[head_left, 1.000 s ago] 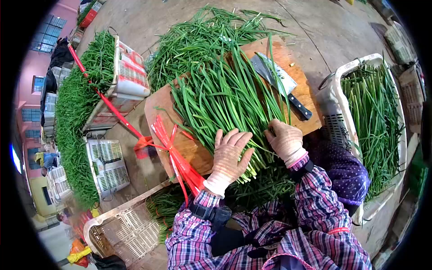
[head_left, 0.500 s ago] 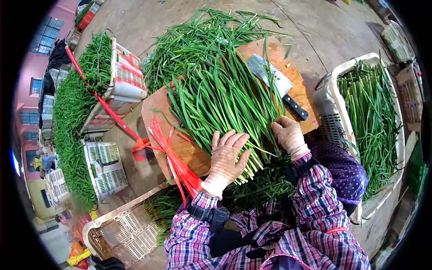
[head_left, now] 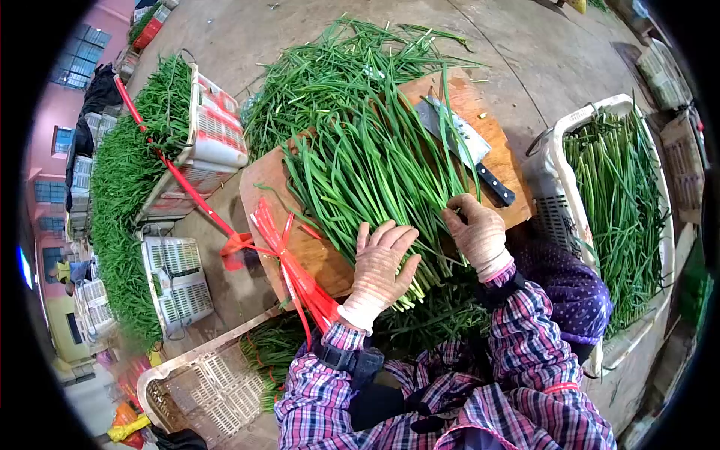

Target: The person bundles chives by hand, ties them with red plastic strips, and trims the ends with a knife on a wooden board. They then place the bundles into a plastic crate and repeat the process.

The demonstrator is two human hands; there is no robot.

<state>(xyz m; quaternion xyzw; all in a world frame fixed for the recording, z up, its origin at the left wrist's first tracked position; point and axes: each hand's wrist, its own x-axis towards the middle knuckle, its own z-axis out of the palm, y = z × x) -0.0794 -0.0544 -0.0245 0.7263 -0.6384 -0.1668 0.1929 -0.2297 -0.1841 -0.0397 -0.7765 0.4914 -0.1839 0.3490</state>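
A loose bundle of garlic chives (head_left: 367, 180) lies across a wooden board (head_left: 330, 259), its pale cut ends towards me. My left hand (head_left: 379, 266), in a pale glove, rests on the stalks near those ends with its fingers spread. At the bundle's right edge, my right hand (head_left: 476, 229) has its thumb and fingers bent together around some stalks. A cleaver (head_left: 469, 142) with a black handle lies on the board beyond that hand, a few leaves over its blade. Red tying strips (head_left: 296, 270) hang at the board's left side.
A white crate (head_left: 577, 217) of upright chives stands at right. More filled crates (head_left: 217, 120) line the left. A heap of loose leaves (head_left: 337, 67) lies behind the board. Below left sits a crate (head_left: 217, 390) with tied bundles.
My right hand has shifted slightly left along the bundle's edge, and its fingers have turned inward. My left hand stays on the stalks, nearly unmoved.
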